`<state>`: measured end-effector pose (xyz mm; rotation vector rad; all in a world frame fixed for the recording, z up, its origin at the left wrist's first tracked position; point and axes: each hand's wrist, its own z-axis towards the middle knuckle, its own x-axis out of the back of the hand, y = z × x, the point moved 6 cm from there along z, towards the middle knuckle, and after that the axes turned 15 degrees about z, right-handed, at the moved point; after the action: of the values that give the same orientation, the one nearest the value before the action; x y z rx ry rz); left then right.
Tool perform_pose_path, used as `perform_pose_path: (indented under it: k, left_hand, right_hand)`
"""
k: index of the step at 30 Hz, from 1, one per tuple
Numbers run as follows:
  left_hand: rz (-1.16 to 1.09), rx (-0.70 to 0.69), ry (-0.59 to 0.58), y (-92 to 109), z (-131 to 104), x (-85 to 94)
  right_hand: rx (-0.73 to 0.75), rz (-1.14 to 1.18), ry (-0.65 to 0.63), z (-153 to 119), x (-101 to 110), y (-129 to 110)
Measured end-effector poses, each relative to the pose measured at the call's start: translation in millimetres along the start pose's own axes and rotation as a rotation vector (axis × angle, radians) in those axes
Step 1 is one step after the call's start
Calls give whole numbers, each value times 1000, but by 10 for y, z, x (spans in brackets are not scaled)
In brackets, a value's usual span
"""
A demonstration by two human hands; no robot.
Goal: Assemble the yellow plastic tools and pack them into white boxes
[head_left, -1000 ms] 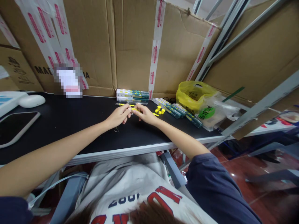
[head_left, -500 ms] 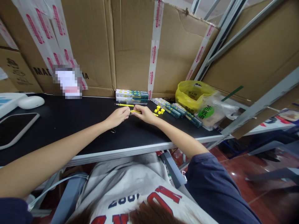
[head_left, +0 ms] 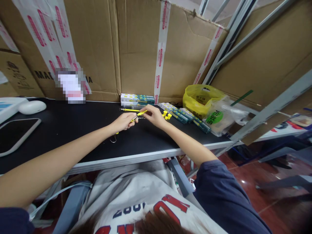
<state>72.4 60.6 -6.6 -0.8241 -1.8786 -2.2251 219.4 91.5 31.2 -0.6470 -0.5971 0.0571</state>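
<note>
Over the black table my left hand (head_left: 123, 122) is closed round a thin metal-and-yellow piece, whose hooked wire end (head_left: 113, 139) hangs out below the palm. Just right of it, my right hand (head_left: 153, 116) pinches a slim yellow stick (head_left: 141, 113), its left end meeting the piece at my left fingertips. Behind the hands lies another yellow rod (head_left: 130, 110) with a dark tip. Several small yellow caps (head_left: 166, 114) stand to the right of my right hand. Where the two held pieces meet is too small to make out fully.
White-and-green boxes lie in a stack (head_left: 136, 98) at the back and in a row (head_left: 185, 116) to the right. Beyond are a yellow bag (head_left: 202, 100) and a clear bag (head_left: 219, 120). A phone (head_left: 18, 135) and white mouse (head_left: 32, 107) lie left; cardboard (head_left: 138, 48) stands behind.
My right hand has lifted slightly and turned, showing more of the yellow stick. The hooked wire under my left hand has swung left and down, with a yellow bit now visible.
</note>
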Motion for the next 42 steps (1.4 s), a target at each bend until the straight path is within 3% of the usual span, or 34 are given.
perform_pose_path:
  k: [10, 19, 29, 31, 35, 42]
  left_hand:
    - [-206, -26, -25, 71, 0, 12]
    - [-403, 4, -69, 130, -19, 9]
    - [-382, -40, 126, 95, 4, 175]
    - [-345, -40, 142, 88, 6, 175]
    - [-279, -20, 162, 51, 10, 165]
    - [-261, -20, 280, 11, 18, 265]
  right_hand:
    - [-68, 98, 87, 10, 81, -47]
    - [-84, 171, 68, 4, 59, -9]
    - [-110, 21, 165, 15, 209, 222]
    - [-135, -115, 122, 43, 240, 305]
    - [-242, -467, -102, 216, 211, 520]
    - [-328, -999, -410, 581, -48, 765]
